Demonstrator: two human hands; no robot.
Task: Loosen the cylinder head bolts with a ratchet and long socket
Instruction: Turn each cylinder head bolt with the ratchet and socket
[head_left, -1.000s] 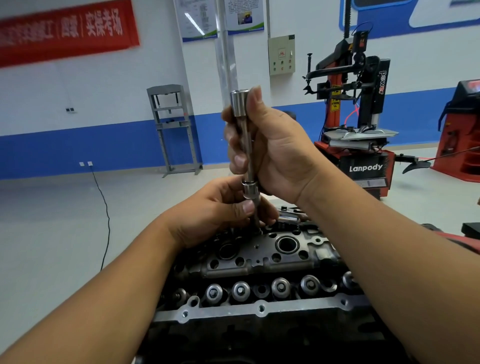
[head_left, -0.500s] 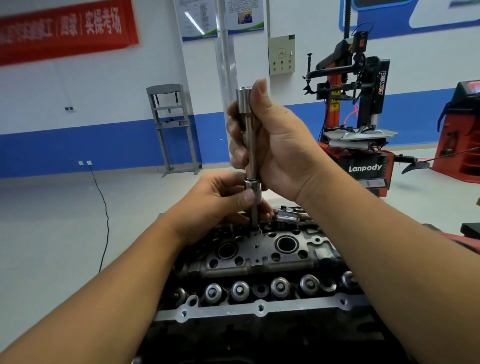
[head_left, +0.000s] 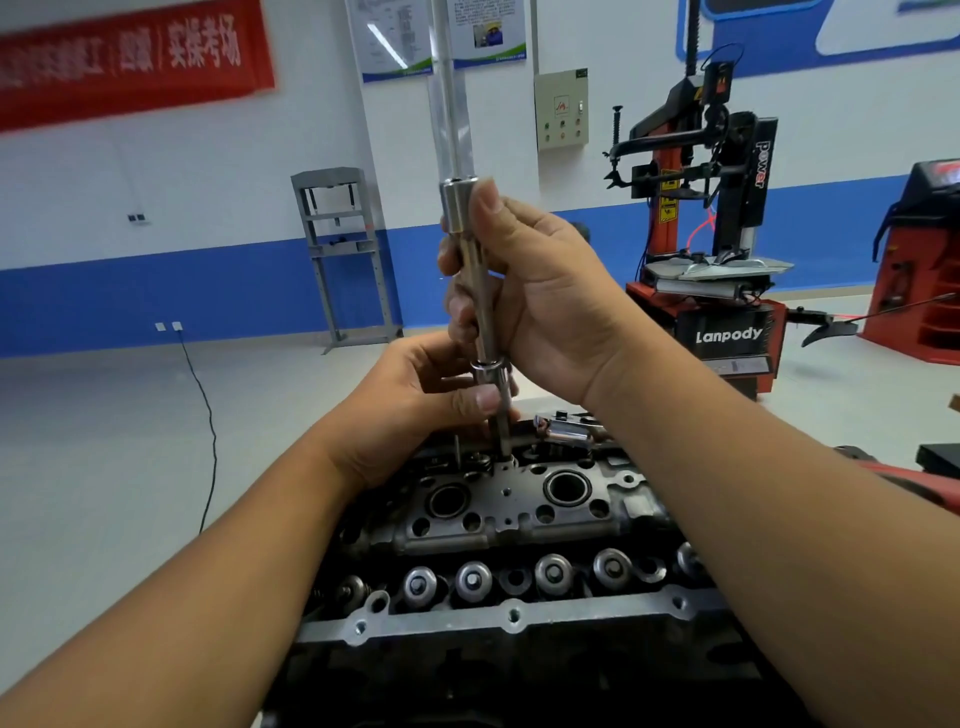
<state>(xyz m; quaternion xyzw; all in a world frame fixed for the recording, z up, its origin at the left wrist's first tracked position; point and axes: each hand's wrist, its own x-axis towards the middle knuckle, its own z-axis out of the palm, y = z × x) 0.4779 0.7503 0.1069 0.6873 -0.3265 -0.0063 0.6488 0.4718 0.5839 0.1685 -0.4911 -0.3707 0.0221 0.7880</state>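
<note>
Hands both grip the upright long socket over the cylinder head, left low, right high

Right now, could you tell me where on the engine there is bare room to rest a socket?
The flat grey cylinder head between its two round bores is bare. Behind, it's crowded: both hands grip the long steel socket extension.

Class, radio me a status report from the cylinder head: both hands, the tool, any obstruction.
Right hand grips long steel socket extension upright. Left hand pinches its lower collar, tip at grey cylinder head. Chrome ratchet lies behind, unattached. No obstruction seen.
</note>
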